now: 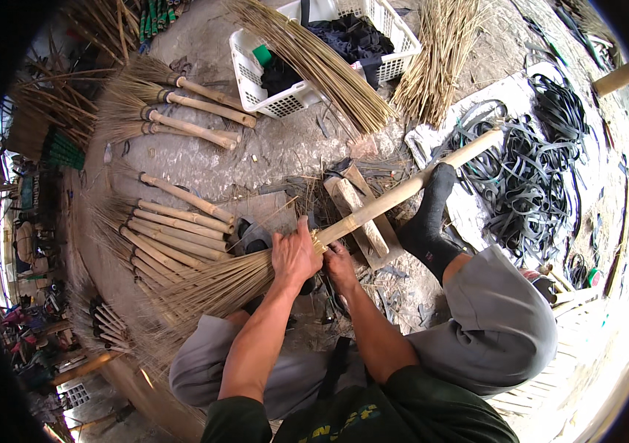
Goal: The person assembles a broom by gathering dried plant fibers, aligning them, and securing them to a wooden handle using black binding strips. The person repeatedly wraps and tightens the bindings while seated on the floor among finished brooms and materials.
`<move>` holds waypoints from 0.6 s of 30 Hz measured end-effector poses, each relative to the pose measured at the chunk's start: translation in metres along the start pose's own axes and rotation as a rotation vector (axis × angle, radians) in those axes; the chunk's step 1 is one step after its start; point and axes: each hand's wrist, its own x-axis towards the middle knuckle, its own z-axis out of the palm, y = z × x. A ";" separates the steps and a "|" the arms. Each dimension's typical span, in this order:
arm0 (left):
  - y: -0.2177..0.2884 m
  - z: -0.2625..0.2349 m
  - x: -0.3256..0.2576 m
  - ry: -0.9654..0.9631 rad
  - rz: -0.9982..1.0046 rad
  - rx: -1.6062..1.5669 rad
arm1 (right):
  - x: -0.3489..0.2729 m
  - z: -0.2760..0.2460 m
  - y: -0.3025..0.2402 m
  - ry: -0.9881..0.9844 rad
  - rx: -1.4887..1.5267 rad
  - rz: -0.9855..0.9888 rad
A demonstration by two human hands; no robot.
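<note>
Broom (270, 269) lies across the person's lap, the left hand (294, 255) clamped on its bristle neck, the right hand (339, 267) closed beneath it. Its handle (410, 186) rests on a wood block (362, 214), pinned by a socked foot (426, 221). If the clamp loosens, the bristles could splay loose.

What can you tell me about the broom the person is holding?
The broom has a long pale bamboo handle and a fan of thin tan straw bristles. It lies slanted, handle up to the right, bristles down to the left. The left hand and right hand grip where bristles join the handle. A black-socked foot rests against the handle.
</note>
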 end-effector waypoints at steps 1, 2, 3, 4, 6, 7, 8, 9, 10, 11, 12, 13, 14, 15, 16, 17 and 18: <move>0.001 0.000 -0.001 -0.008 -0.011 -0.001 | 0.002 -0.002 0.000 -0.037 -0.029 -0.033; 0.002 0.000 -0.002 -0.020 -0.029 0.004 | 0.004 -0.004 0.000 -0.029 -0.086 -0.012; 0.002 0.000 -0.003 -0.008 -0.030 -0.006 | 0.006 -0.007 0.003 -0.040 -0.145 -0.019; 0.003 0.000 -0.003 0.004 -0.035 -0.008 | 0.010 -0.011 0.007 -0.020 -0.121 0.018; 0.003 0.000 -0.004 0.013 -0.038 -0.014 | 0.017 -0.018 0.017 0.007 -0.088 0.048; 0.003 -0.001 -0.004 0.011 -0.039 -0.019 | 0.020 -0.022 0.023 -0.031 -0.059 0.001; 0.003 -0.001 -0.004 0.009 -0.040 -0.025 | 0.024 -0.025 0.029 -0.053 -0.044 -0.028; 0.003 -0.001 -0.004 0.021 -0.032 -0.026 | 0.026 -0.028 0.034 -0.023 -0.058 0.008; 0.003 -0.001 -0.005 0.034 -0.025 -0.027 | 0.028 -0.031 0.039 -0.061 -0.032 -0.031; 0.002 0.000 -0.005 0.048 -0.018 -0.028 | 0.030 -0.034 0.043 -0.048 -0.035 -0.006; 0.002 0.000 -0.005 0.046 -0.016 -0.025 | 0.031 -0.036 0.045 0.026 -0.060 0.073; 0.002 0.000 -0.006 0.045 -0.014 -0.022 | 0.032 -0.038 0.047 -0.051 -0.006 0.016; 0.002 0.000 -0.006 0.040 -0.017 -0.014 | 0.032 -0.039 0.048 -0.066 0.027 0.013; 0.001 0.001 -0.006 0.039 -0.010 -0.022 | 0.032 -0.041 0.048 -0.044 0.051 0.045; 0.001 0.001 -0.005 0.035 -0.007 -0.024 | 0.032 -0.041 0.048 -0.089 0.054 0.005; 0.001 0.002 -0.005 0.029 -0.005 -0.025 | 0.031 -0.042 0.047 -0.098 0.048 0.003; 0.001 0.002 -0.005 0.030 -0.014 -0.023 | 0.030 -0.042 0.046 -0.068 0.025 0.036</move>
